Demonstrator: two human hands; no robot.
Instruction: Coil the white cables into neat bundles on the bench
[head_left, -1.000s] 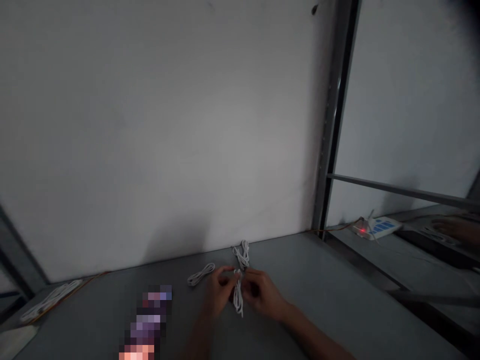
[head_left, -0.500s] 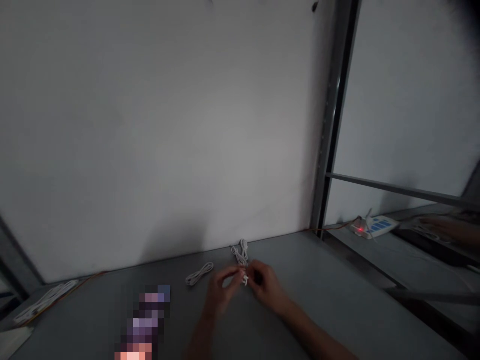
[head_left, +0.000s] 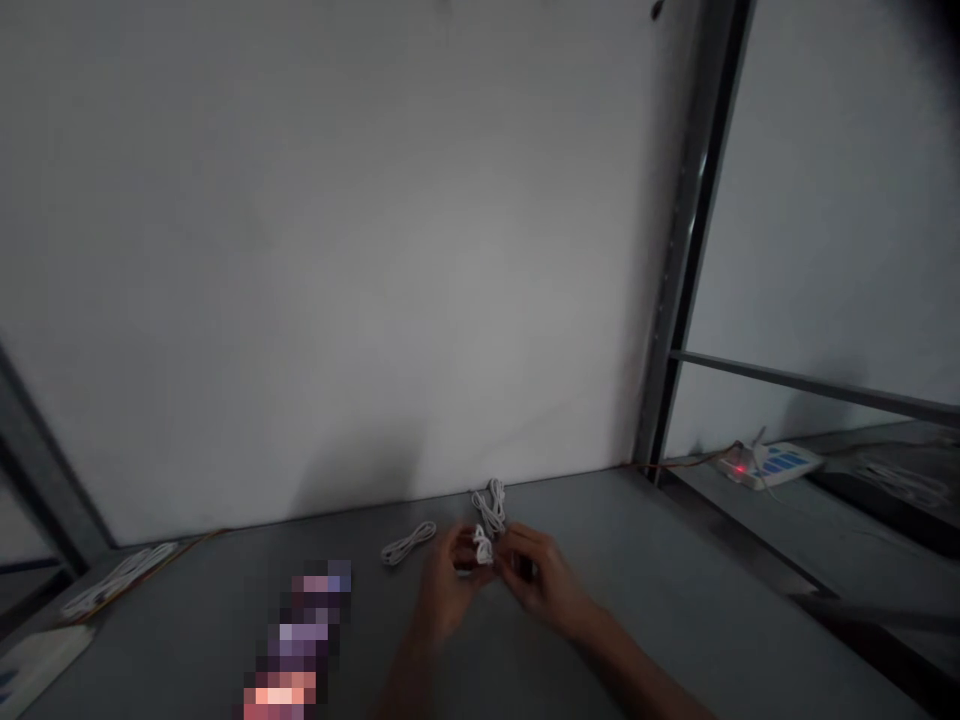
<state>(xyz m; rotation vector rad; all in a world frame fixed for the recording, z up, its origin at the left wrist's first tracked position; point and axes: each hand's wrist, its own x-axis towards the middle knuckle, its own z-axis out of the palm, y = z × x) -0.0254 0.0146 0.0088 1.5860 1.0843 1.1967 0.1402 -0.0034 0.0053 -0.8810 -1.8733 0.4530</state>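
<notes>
The small white cable bundle (head_left: 482,547) is being pinched between the curled left hand (head_left: 448,585) and right hand (head_left: 541,585) near the table's (head_left: 675,600) back edge.

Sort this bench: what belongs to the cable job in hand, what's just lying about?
In hand: left hand, right hand, white cable bundle held between both; coiled cable behind it and coiled cable to its left, probably same batch.
Lying about: loose cables at the far left edge; white device with red light on the next bench; white object at bottom left.
</notes>
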